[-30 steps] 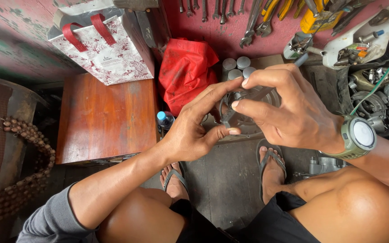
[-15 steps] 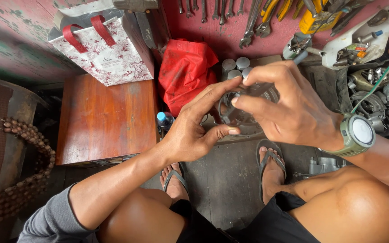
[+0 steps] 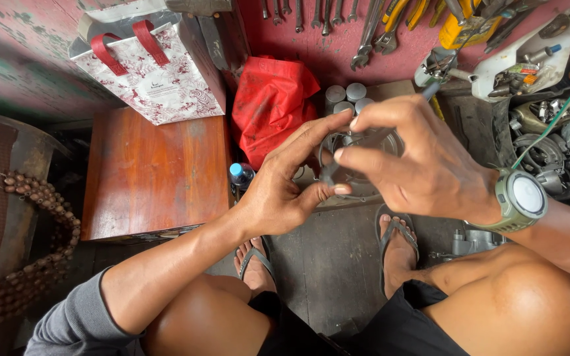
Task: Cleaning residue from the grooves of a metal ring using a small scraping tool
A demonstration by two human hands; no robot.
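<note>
both hands pinch a thin dark ring (image 3: 330, 173): the left hand (image 3: 278, 191) closes thumb and fingers on its lower edge, the right hand (image 3: 417, 165) on its top. it hangs just above the metal cover (image 3: 357, 188); such a light 2-hand pinch could let it slip and drop there or onto the floor (image 3: 328, 264).

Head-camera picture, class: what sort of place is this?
Probably a small repair workshop: steel spanners hang on the red wall, grey engine parts lie at right, and both hands hold a thin dark ring.
</note>
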